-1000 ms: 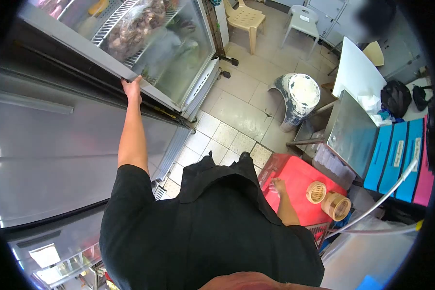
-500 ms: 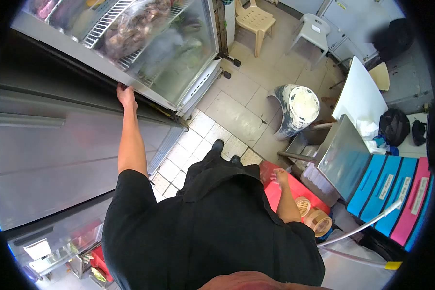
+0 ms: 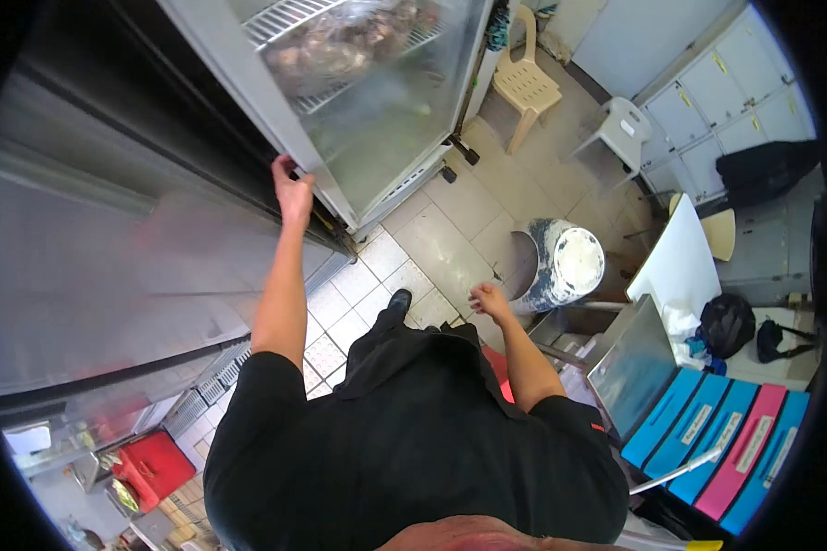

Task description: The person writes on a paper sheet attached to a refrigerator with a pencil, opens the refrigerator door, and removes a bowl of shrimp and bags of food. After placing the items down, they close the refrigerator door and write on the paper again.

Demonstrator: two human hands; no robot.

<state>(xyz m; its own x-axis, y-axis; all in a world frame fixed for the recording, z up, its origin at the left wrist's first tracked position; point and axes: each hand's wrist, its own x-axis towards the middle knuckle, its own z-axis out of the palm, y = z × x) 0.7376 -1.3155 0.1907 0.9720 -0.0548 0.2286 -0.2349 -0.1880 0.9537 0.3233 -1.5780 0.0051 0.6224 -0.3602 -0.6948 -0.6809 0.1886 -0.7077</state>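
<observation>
My left hand (image 3: 291,191) grips the edge of the glass fridge door (image 3: 377,101), which stands ajar beside a steel cabinet front (image 3: 92,266). Behind the fogged glass, bagged food lies on a wire shelf (image 3: 340,41). My right hand (image 3: 488,300) hangs free over the tiled floor with its fingers loosely apart, holding nothing. My black shirt fills the lower middle of the view.
A paint-stained bucket (image 3: 560,266) stands on the floor to my right. A steel table (image 3: 634,367) and blue and pink drawers (image 3: 735,441) lie further right. Two plastic chairs (image 3: 524,83) stand at the back. A red crate (image 3: 152,464) sits lower left.
The view swung left and up. My right hand rose from over the red bin to in front of me. My left hand stays on the fridge door edge.
</observation>
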